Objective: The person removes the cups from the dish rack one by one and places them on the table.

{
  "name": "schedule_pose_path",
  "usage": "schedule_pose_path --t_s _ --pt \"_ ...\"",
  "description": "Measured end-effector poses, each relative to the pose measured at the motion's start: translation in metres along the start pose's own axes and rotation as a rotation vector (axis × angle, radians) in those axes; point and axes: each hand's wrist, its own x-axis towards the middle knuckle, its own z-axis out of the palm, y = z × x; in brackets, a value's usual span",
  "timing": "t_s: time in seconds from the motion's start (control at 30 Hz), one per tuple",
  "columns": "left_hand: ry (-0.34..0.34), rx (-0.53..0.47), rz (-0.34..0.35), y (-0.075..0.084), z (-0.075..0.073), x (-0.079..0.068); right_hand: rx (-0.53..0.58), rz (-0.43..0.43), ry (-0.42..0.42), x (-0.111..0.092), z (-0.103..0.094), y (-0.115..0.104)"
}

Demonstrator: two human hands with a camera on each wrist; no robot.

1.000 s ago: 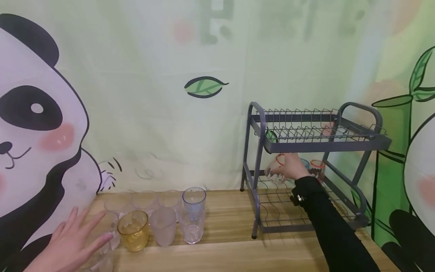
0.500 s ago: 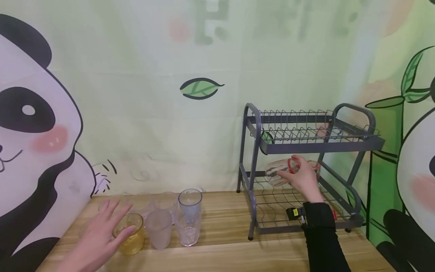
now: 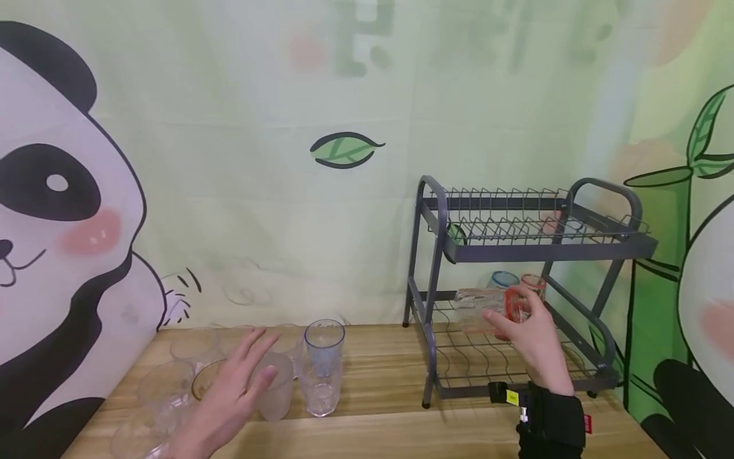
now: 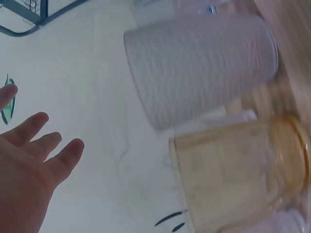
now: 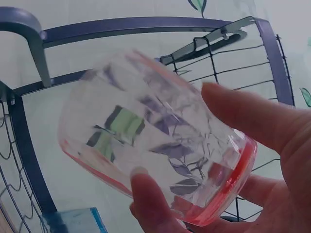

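My right hand (image 3: 536, 341) grips a clear faceted glass (image 3: 478, 309) near its red rim. The glass lies on its side in the air, in front of the rack's lower tier, its base pointing left. In the right wrist view, fingers and thumb wrap the red-rimmed end of the glass (image 5: 160, 136). My left hand (image 3: 229, 395), fingers spread, hovers over the cups at left and partly hides an amber glass (image 3: 202, 381). The left wrist view shows this hand (image 4: 29, 174) apart from the frosted ribbed tumbler (image 4: 199, 68) and the amber glass (image 4: 228, 174).
A two-tier dark metal dish rack (image 3: 553, 252) stands at right. On its lower tier are a blue-rimmed glass (image 3: 504, 279) and a red-rimmed glass (image 3: 534, 284). Several clear cups and a blue-rimmed tumbler (image 3: 324, 347) crowd the wooden table's left side. A printed cloth (image 3: 258, 191) hangs behind.
My right hand has drawn back and down within the rack's front, turning the glass onto its side. My left hand has moved right across the cups.
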Motion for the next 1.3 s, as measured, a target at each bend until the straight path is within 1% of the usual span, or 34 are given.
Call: schedule_pose_path --t_s 0.07,0.13,0.17,0.2,0.3,0.4,0.53,0.77,0.9,1.03,1.13,1.17,1.3 --pt "0.011 -0.029 0.012 0.003 0.008 0.002 0.057 0.013 -0.025 -0.002 0.002 0.003" --pt "0.022 -0.085 0.024 0.005 0.015 0.004 0.109 0.033 -0.03 -0.007 0.007 -0.001" --pt "0.025 -0.115 0.031 0.008 0.018 0.004 0.121 0.041 -0.034 -0.011 0.01 -0.005" --pt "0.021 -0.149 0.041 0.011 0.022 0.006 0.107 0.083 -0.035 -0.019 0.014 -0.02" --pt "0.0 -0.258 0.087 0.022 0.034 0.012 0.165 0.12 -0.037 -0.031 0.025 -0.034" --pt "-0.032 -0.345 0.102 0.035 0.047 0.019 0.229 0.141 -0.055 -0.04 0.036 -0.044" --pt "-0.053 -0.417 0.089 0.049 0.061 0.026 0.28 0.131 -0.085 -0.045 0.048 -0.051" --pt "-0.049 -0.464 0.123 0.061 0.078 0.034 0.276 0.129 -0.143 -0.051 0.058 -0.058" --pt "-0.079 -0.509 0.085 0.068 0.085 0.038 0.285 0.112 -0.184 -0.053 0.064 -0.061" --pt "-0.121 -0.552 0.002 0.077 0.092 0.04 0.28 0.111 -0.185 -0.057 0.069 -0.065" --pt "-0.124 -0.568 -0.036 0.084 0.096 0.04 0.284 0.114 -0.186 -0.061 0.074 -0.067" --pt "-0.118 -0.569 -0.041 0.086 0.097 0.04 0.288 0.112 -0.193 -0.062 0.076 -0.068" --pt "-0.1 -0.572 -0.023 0.089 0.099 0.04 0.318 0.097 -0.222 -0.064 0.083 -0.072"
